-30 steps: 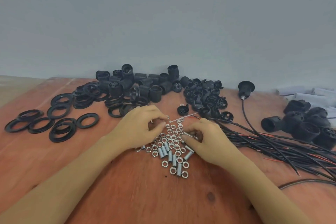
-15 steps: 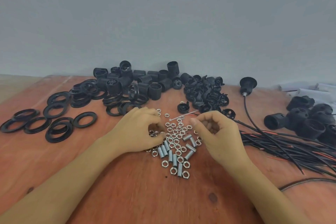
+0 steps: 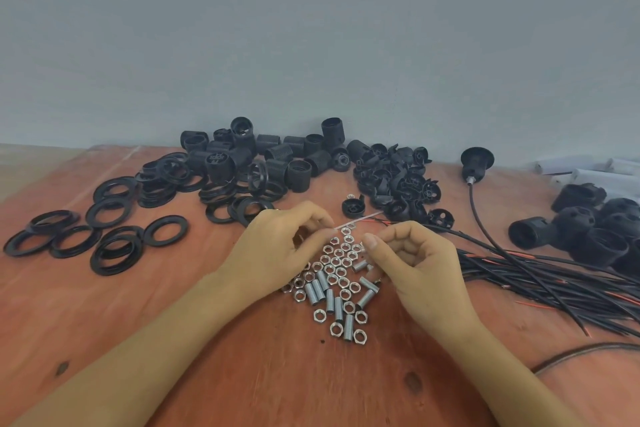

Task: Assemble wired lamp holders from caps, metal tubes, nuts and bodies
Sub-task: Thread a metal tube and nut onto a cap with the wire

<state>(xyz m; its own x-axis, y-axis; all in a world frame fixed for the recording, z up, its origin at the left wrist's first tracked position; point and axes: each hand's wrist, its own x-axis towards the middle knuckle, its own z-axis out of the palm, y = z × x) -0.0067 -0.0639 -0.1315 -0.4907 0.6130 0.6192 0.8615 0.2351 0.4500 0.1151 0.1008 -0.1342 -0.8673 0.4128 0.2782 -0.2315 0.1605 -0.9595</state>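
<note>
Hands are being shown by the head camera above a reddish-brown wooden table (image 3: 242, 374), near its middle. The left hand (image 3: 277, 246) is being held with its fingers (image 3: 317, 218) curled in and bunched against the thumb. It is just over the far left edge of a loose heap of small silver hexagonal metal nuts (image 3: 318, 315) and short silver threaded metal tubes (image 3: 313, 293). Whether anything is being pinched cannot be told. The right hand (image 3: 422, 267) is being held just over the right side of the same heap, its fingers curled narrowly toward the palm and its thumb pointing left. Whether anything is being gripped inside cannot be told. A thin pale strip (image 3: 360, 218) is lying on the table just beyond the fingertips of both hands.

Flat black plastic rings (image 3: 152, 189) are lying scattered at the left. Black threaded cylindrical holder bodies (image 3: 277, 152) are lying at the far middle, with small black plastic caps (image 3: 398, 180) heaped to their right. One assembled black lamp holder (image 3: 476, 159) is lying farther right with its wire attached. A bundle of black wires (image 3: 554, 281) with red strands is spreading from beside the right hand to the right edge. Larger black plastic sockets (image 3: 588, 232) are lying at the far right, in front of white paper tubes (image 3: 595, 172).
</note>
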